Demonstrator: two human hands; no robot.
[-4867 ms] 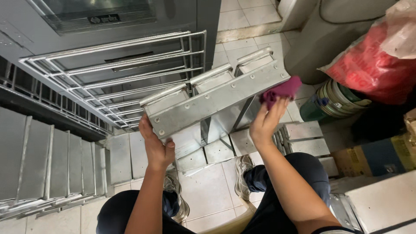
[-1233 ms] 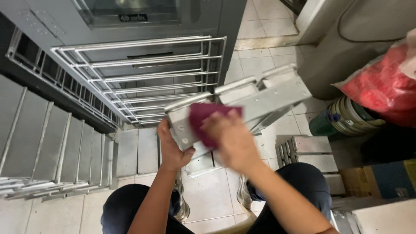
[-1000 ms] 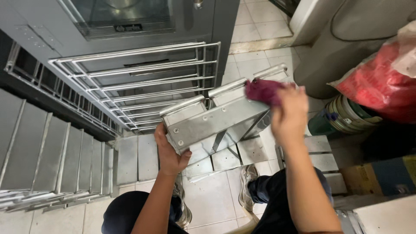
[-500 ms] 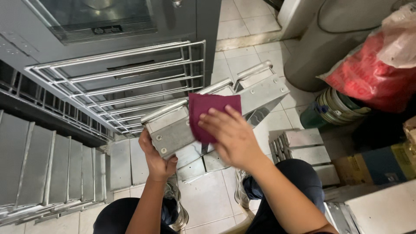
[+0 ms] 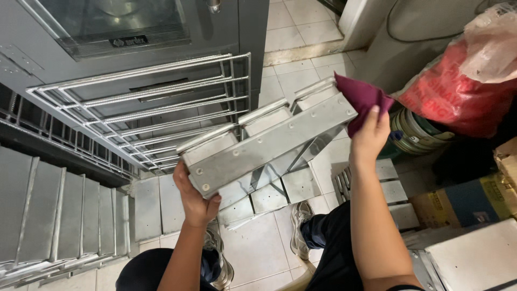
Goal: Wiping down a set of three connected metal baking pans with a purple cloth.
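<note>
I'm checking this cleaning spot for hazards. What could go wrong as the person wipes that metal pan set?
The left hand alone bears the long metal pan set at one end, while the right hand only presses the maroon cloth at the far end; its grip may slip and drop the set on the feet. More pans lie on the floor around the shoes, a likely trip hazard. The wire rack leans close by and might be knocked.

Tilted steel baking mould, maroon cloth
</note>
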